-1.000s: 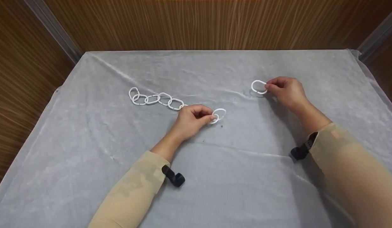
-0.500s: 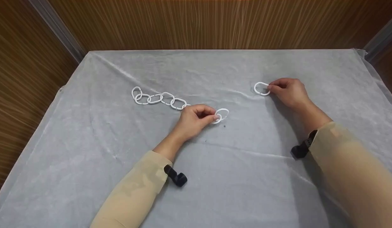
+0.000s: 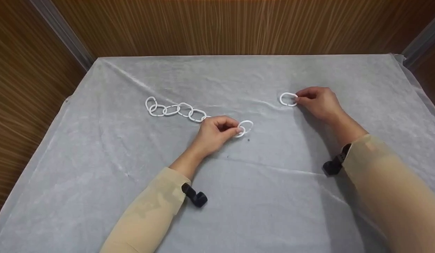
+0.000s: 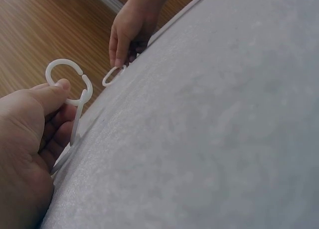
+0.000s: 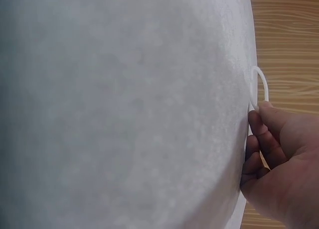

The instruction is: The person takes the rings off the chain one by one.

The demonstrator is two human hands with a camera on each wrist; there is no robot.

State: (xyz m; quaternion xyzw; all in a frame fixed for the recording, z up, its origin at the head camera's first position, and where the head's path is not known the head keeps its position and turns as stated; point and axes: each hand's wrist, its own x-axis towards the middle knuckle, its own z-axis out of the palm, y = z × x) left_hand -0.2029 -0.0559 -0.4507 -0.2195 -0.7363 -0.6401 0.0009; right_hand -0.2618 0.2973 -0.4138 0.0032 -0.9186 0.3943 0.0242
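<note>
A chain of white oval plastic links [image 3: 196, 115] stretches across the cloth, its left part lying flat. Its right end is pinched between thumb and fingers of my left hand [image 3: 217, 133], which covers some of the middle links. Past the fingertips an end link [image 3: 246, 126] sticks up, and the left wrist view shows a small gap in this link [image 4: 64, 62]. Farther right and back, my right hand [image 3: 321, 102] pinches a single loose white link [image 3: 287, 99] by its right side. That link [image 5: 262, 82] stands apart from the chain.
A grey cloth [image 3: 273, 203] with creases covers the table. Wood-grain panels [image 3: 238, 28] rise behind it and at the left. Black wrist cameras [image 3: 195, 196] are strapped over both beige sleeves.
The loose link in my right hand has tipped slightly lower and flatter. My left hand and the chain keep their place; the head view has shifted a little.
</note>
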